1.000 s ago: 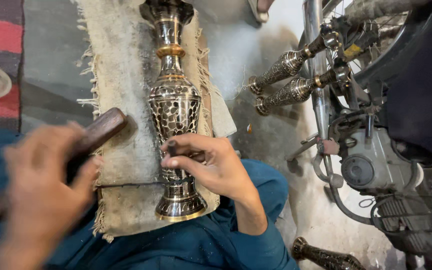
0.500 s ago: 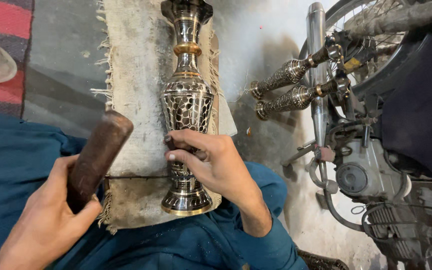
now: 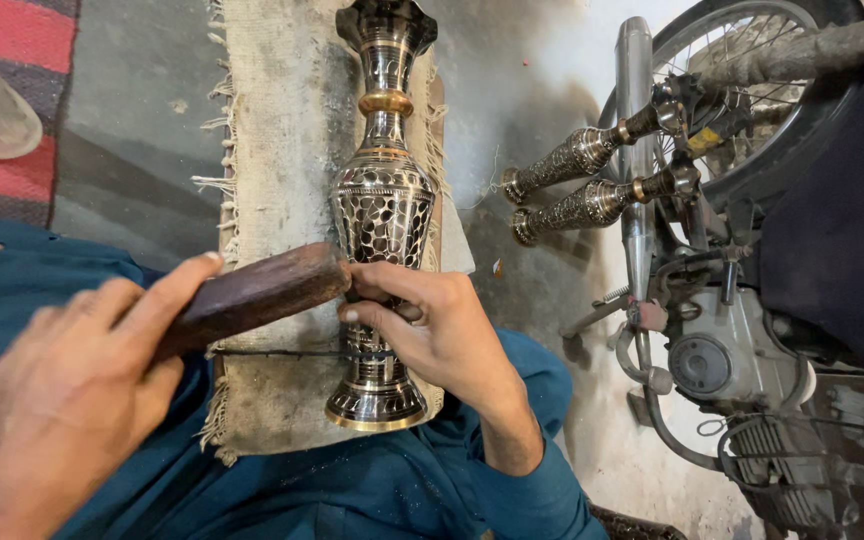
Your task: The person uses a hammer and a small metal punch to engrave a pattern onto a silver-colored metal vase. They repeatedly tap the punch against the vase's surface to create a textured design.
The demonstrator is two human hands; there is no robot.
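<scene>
- Against the frame half a second back: my left hand (image 3: 62, 400) has swung the dark wooden mallet (image 3: 252, 295) from a steep tilt to lying nearly level; its head now meets my right hand's fingertips (image 3: 352, 272) at the vase.
- My left hand is closed round the mallet's handle, thumb along the top.
- My right hand (image 3: 432, 330) is closed on the lower stem of the tall engraved brass-and-silver vase (image 3: 382, 210); whether a small tool sits in those fingers I cannot tell.
- The vase lies on a frayed beige cloth pad (image 3: 272, 130), long axis near to far: foot near me, mouth at the far end.
- Right of it: two similar engraved vases (image 3: 577, 180) propped against a motorcycle (image 3: 732, 300).
</scene>
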